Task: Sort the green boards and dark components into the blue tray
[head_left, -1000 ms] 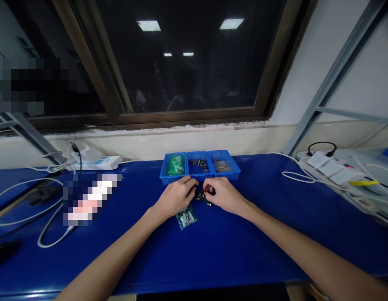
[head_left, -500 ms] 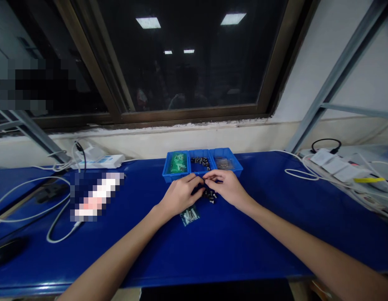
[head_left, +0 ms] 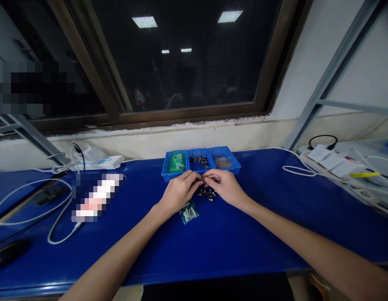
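Note:
My left hand and my right hand meet just in front of the blue bins, fingertips pinched together. Both are closed around something small and dark between them, too small and covered to name. Below the fingers lies a loose pile of small black and silver pieces, resembling screws. By my left wrist, a small clear bag of pale, slim pieces rests on the table. Behind the hands stand three joined blue bins: the left bin has green bags, the middle bin similar black pieces, the right bin clear bags.
The blue table runs along a wall below a dark window. On the left are a pixelated bright object, a white cable, a power strip and a black mouse. White adapters and cords sit at right.
The view has shifted slightly. My fingertips have drawn closer together, and more of the pile of small black pieces below them now shows.

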Tool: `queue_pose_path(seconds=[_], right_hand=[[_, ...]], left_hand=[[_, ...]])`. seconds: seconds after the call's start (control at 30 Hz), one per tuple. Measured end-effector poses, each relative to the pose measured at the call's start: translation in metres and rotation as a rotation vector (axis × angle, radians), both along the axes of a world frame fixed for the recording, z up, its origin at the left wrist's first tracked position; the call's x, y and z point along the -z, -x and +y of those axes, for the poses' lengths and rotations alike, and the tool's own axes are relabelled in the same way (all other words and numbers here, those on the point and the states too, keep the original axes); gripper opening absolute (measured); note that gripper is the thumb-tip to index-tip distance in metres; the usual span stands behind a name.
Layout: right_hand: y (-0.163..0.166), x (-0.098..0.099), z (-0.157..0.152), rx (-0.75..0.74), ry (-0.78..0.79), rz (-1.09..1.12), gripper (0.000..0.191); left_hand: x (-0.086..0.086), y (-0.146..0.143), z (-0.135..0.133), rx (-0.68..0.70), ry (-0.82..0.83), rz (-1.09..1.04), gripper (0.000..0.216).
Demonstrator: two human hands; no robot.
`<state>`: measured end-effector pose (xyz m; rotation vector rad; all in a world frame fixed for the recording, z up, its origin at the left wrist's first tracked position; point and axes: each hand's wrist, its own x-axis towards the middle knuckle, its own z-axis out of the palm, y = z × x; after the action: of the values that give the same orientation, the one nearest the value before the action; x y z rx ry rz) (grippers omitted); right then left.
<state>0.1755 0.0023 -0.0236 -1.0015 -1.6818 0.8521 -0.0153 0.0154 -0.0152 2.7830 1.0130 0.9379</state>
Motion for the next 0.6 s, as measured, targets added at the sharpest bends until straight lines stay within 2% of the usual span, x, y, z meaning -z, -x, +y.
queue_pose_path(seconds=[0.27,0.33,0.6], right_hand=[[0.0009,-0.0038,-0.006,0.083,-0.181,-0.255,0.006],[0.0006,-0.004,-0.0074,0.086,-0.222,-0.307,0.009],[-0.0012,-0.0069,-0.0079,0.079,-0.208,-0.324,0.016]], left_hand=[[0.0004,-0.0005,0.0,-0.005,0.012,-0.001,0.02],[0.0002,-0.0008,-0.0003,-0.005,0.02,-0.007,0.021],[-0.0008,-0.0001,-0.0011,0.0,0.017,0.023,0.022]])
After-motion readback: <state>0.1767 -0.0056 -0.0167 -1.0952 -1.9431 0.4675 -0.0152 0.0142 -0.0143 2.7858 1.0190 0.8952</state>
